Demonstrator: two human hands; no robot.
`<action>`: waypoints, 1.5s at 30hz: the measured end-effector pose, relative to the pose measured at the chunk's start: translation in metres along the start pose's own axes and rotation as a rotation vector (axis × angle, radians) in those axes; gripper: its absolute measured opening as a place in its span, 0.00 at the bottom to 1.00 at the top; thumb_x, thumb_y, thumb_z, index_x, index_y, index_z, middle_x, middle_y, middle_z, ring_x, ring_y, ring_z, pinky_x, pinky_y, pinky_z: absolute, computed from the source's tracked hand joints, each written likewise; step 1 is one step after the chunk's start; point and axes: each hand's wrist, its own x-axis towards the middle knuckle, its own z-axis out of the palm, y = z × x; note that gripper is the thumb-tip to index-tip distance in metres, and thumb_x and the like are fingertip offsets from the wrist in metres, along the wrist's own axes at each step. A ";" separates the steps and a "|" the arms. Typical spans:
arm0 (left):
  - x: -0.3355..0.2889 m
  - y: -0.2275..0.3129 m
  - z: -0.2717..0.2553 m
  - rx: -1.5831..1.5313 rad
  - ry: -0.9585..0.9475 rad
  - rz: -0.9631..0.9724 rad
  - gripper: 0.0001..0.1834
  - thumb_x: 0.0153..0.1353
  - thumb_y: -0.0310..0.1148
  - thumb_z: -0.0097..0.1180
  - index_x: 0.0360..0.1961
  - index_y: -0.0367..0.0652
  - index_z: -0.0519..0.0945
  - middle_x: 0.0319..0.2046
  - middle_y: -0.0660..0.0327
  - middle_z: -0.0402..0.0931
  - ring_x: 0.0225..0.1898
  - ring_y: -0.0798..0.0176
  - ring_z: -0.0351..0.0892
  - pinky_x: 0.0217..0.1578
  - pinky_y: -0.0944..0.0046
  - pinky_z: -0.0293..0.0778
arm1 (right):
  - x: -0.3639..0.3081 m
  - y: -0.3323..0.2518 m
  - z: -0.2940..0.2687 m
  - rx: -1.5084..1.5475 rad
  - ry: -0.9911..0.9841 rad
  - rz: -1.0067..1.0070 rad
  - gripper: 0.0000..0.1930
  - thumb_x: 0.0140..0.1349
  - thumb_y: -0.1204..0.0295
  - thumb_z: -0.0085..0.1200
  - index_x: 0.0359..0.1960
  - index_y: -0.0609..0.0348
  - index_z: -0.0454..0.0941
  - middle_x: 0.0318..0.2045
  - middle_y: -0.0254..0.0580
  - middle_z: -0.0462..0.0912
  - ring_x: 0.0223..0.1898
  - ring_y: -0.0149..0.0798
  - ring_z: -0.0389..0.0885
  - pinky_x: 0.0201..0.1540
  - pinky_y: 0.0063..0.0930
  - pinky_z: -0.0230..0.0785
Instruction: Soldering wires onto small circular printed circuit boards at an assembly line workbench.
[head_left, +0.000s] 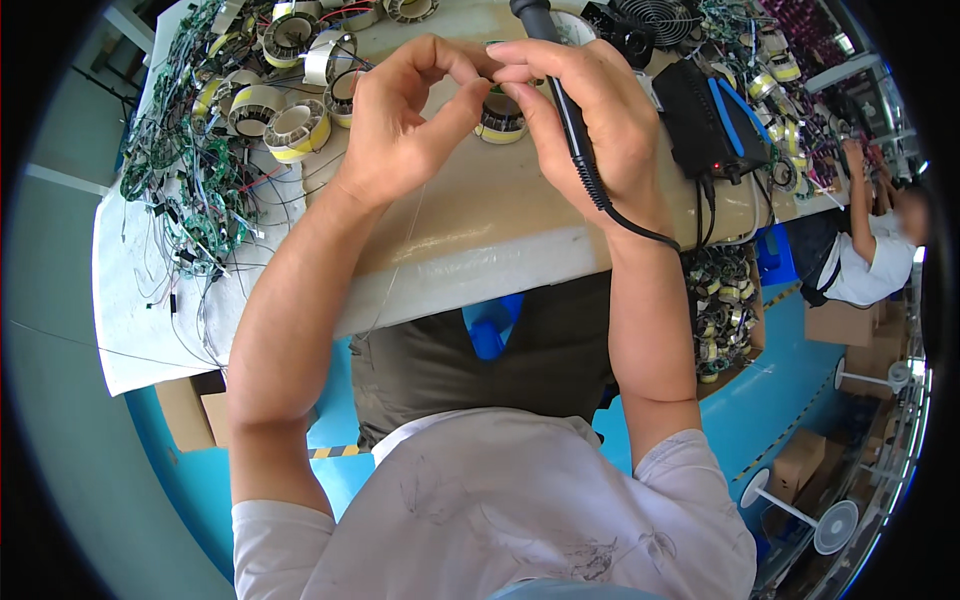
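My right hand (605, 120) has a soldering iron (572, 125) tucked across its palm, with the iron's upper end pointing away from me and the cord trailing over my wrist. Its thumb and fingertips also come together over a ring-shaped wire coil (502, 128) with a yellow band. My left hand (405, 125) pinches thumb against fingers at the left side of that same coil. Whatever its fingertips hold is too small and too hidden to make out. The coil lies on the table below both hands, its upper part covered by my fingers.
Several similar coils (298, 130) lie at the left beside a heap of green circuit boards and wires (200, 200). A black soldering station (705, 120) with a blue-handled tool (735, 115) on it stands right. Beyond is a black fan (660, 20). Another person (865, 245) works far right.
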 end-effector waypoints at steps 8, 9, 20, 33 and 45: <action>0.004 -0.007 0.001 0.031 -0.016 0.111 0.02 0.61 0.19 0.54 0.35 0.34 0.75 0.44 0.52 0.83 0.49 0.62 0.80 0.53 0.62 0.76 | -0.025 -0.017 -0.023 0.036 0.129 0.418 0.15 0.67 0.75 0.59 0.54 0.66 0.78 0.35 0.40 0.88 0.22 0.25 0.75 0.25 0.18 0.69; 0.005 -0.007 0.003 0.028 -0.019 0.114 0.02 0.61 0.19 0.54 0.35 0.34 0.75 0.44 0.52 0.83 0.49 0.62 0.80 0.53 0.62 0.76 | -0.037 -0.008 -0.026 0.122 0.234 0.407 0.13 0.65 0.75 0.60 0.50 0.64 0.80 0.35 0.37 0.88 0.20 0.27 0.75 0.23 0.18 0.67; 0.004 -0.005 0.009 0.056 0.060 0.100 0.03 0.60 0.16 0.58 0.36 0.31 0.79 0.41 0.51 0.84 0.52 0.57 0.82 0.57 0.59 0.74 | -0.085 -0.008 -0.033 0.633 0.580 0.651 0.17 0.75 0.63 0.46 0.48 0.70 0.74 0.26 0.50 0.83 0.14 0.30 0.73 0.15 0.21 0.66; 0.004 -0.007 0.006 0.055 0.011 0.109 0.04 0.61 0.18 0.59 0.38 0.31 0.80 0.43 0.50 0.83 0.52 0.58 0.80 0.57 0.60 0.72 | -0.082 -0.013 -0.034 0.636 0.574 0.667 0.13 0.72 0.68 0.47 0.42 0.69 0.77 0.24 0.50 0.83 0.12 0.29 0.72 0.15 0.19 0.63; 0.004 -0.008 0.006 0.072 0.010 0.130 0.05 0.60 0.17 0.59 0.38 0.31 0.80 0.43 0.50 0.84 0.52 0.57 0.81 0.57 0.59 0.73 | -0.081 -0.012 -0.033 0.618 0.559 0.663 0.12 0.71 0.69 0.48 0.41 0.69 0.77 0.23 0.50 0.82 0.12 0.28 0.72 0.15 0.18 0.63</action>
